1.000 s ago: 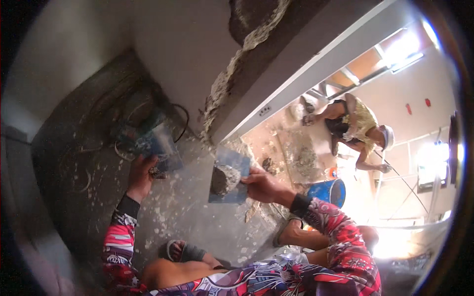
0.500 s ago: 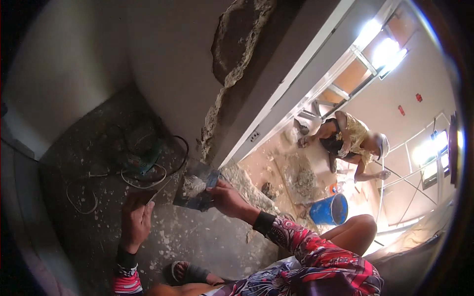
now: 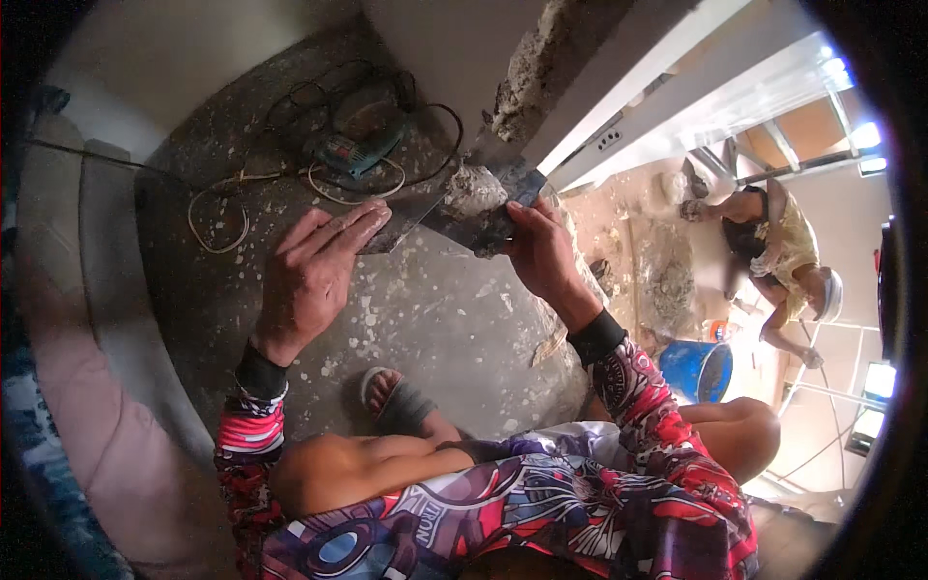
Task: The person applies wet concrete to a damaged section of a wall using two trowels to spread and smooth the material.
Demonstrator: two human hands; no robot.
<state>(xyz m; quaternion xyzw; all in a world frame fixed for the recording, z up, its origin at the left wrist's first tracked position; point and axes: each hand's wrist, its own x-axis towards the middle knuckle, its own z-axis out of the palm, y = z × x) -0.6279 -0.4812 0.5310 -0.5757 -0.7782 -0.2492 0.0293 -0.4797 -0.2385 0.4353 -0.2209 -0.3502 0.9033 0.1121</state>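
My left hand (image 3: 314, 275) is closed on a putty knife, its flat blade (image 3: 394, 228) angled toward my right hand. The handle is hidden under my fingers. In my right hand (image 3: 546, 249), thumb on top, is a flat dark plate (image 3: 474, 232) carrying a lump of pale grey, wet-looking plaster (image 3: 474, 191). The blade's edge lies close against the plate, beside the plaster; whether they touch I cannot tell. Both hands are above the spattered floor, in front of a wall edge with rough, broken plaster (image 3: 532, 82).
A teal power tool (image 3: 356, 153) with looped cables lies on the floor ahead. A white door frame (image 3: 619, 92) rises at the right. Beyond it are a blue bucket (image 3: 696, 370), rubble (image 3: 667, 280) and a crouching person (image 3: 783, 242). My sandalled foot (image 3: 387, 391) is below my hands.
My hands have come closer together, and the putty knife now meets or nearly meets the plate by the plaster. The view has shifted, showing more of my lap and the floor.
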